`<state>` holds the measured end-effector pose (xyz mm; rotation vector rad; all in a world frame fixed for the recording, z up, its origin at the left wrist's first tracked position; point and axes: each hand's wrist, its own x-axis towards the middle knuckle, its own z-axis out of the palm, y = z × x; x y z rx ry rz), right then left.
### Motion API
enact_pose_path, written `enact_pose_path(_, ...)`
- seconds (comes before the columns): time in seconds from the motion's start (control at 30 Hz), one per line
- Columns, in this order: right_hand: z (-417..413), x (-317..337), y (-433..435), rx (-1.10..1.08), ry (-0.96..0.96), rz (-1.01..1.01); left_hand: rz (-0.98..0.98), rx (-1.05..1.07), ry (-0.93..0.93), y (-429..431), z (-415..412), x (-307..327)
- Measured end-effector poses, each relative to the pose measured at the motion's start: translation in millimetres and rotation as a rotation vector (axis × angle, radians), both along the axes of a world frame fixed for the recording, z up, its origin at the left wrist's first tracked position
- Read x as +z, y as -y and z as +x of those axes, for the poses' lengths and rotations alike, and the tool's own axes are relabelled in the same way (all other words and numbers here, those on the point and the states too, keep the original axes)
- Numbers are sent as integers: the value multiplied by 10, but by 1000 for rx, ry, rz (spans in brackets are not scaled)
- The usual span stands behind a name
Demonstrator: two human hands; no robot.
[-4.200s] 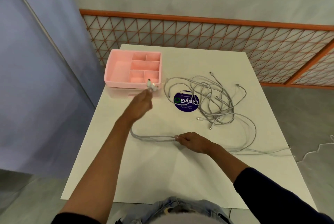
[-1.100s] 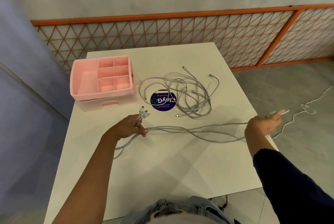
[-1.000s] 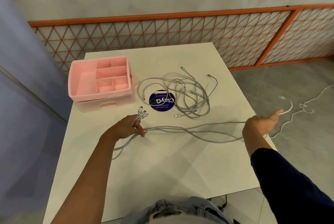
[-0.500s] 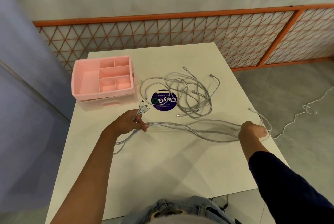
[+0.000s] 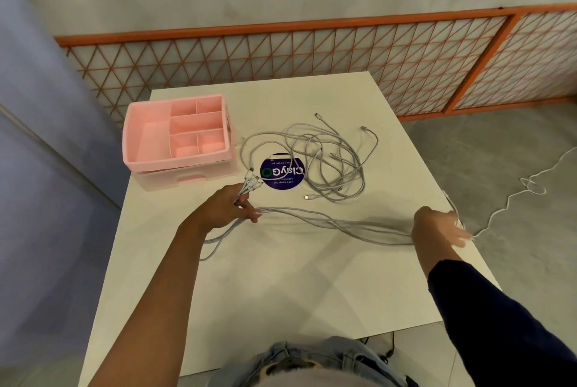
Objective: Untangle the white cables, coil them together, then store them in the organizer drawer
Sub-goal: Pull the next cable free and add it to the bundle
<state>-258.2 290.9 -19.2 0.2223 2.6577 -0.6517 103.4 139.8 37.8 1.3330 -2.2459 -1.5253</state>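
Note:
Several white cables (image 5: 337, 224) stretch as a bundle across the white table (image 5: 281, 286) between my two hands. My left hand (image 5: 228, 207) grips the bundle near its plug ends, which stick up past the fingers. My right hand (image 5: 438, 227) rests on the bundle's far end at the table's right edge, fingers spread flat. A loose tangle of white cables (image 5: 331, 158) lies behind, partly over a round purple sticker (image 5: 281, 172). The pink organizer (image 5: 178, 140) with open top compartments and a drawer below stands at the back left.
An orange lattice fence (image 5: 312, 55) runs behind the table. Another white cord (image 5: 515, 193) trails over the grey floor to the right. A blue-grey wall panel stands to the left.
My right hand came back from beyond the table's right edge and lowered onto the bundle's end at the edge. My left hand kept its grip near the plugs.

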Motion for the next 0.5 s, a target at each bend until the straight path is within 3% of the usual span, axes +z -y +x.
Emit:
enact_pose_path(0.07, 169, 106, 145, 5, -140, -60, -11, 4, -3, -8, -19, 22)
enact_pose_path(0.2, 513, 101, 442, 432, -400, -33, -31, 6, -10, -18, -90, 76)
enact_pose_path(0.27, 729, 111, 554, 708, -469, -162, -42, 3, -12, -22, -118, 105)
enact_pose_path(0.3, 848, 160, 611, 856, -396, -326, -47, 0, -13, -24, -128, 121)
enact_pose_path(0.37, 1081, 356, 673, 1082, 48, -596, -55, -4, -17, -27, -153, 148)
enact_pose_path(0.43, 1297, 563, 702, 1352, 440, -529, -61, 4, -23, -21, -168, 165)
enact_pose_path(0.5, 1429, 608, 755, 1523, 691, -405, -69, 15, -18, -10, -169, 185)
